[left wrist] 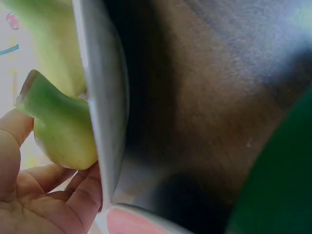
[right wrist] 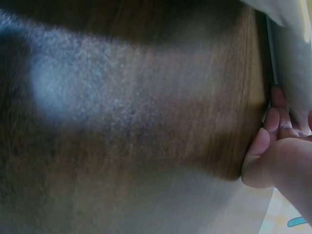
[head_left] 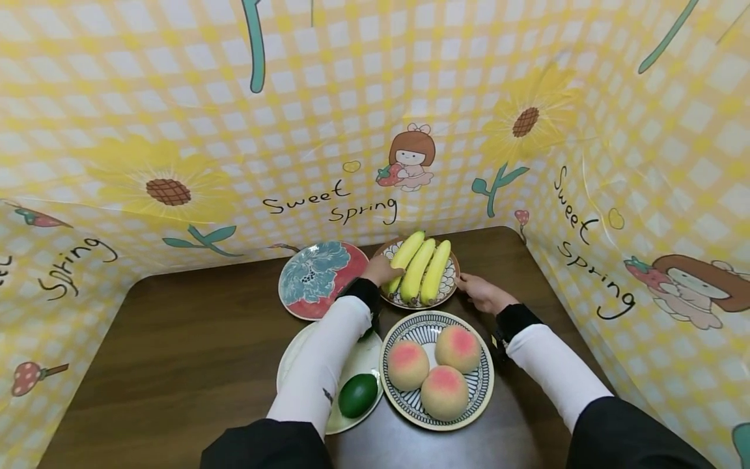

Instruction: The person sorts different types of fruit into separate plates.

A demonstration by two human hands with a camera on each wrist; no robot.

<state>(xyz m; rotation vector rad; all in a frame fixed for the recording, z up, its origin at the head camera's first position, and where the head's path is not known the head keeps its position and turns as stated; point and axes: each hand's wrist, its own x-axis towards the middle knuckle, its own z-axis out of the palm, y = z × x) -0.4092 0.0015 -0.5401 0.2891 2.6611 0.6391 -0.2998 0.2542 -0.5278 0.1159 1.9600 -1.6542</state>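
Three yellow bananas (head_left: 435, 273) lie side by side on a brown-rimmed patterned plate (head_left: 449, 281) at the back of the table. My left hand (head_left: 381, 270) grips the leftmost banana (head_left: 410, 251). In the left wrist view, that hand's fingers (left wrist: 85, 195) curl below a banana's greenish end (left wrist: 63, 131) and touch the plate rim. On the plate's right side, my right hand (head_left: 483, 293) holds the edge. The right wrist view shows its fingers (right wrist: 273, 119) at the rim, close to the tabletop; the thumb's contact is partly hidden.
Nearer me, a blue-patterned plate (head_left: 487, 391) bears three peaches (head_left: 445, 393). Beside it, a pale plate (head_left: 340, 426) holds a dark green fruit (head_left: 359, 395), with another mostly behind my left forearm. A red plate with a blue flower (head_left: 310, 277) stands back left. Checked cloth (head_left: 234, 130) surrounds the table.
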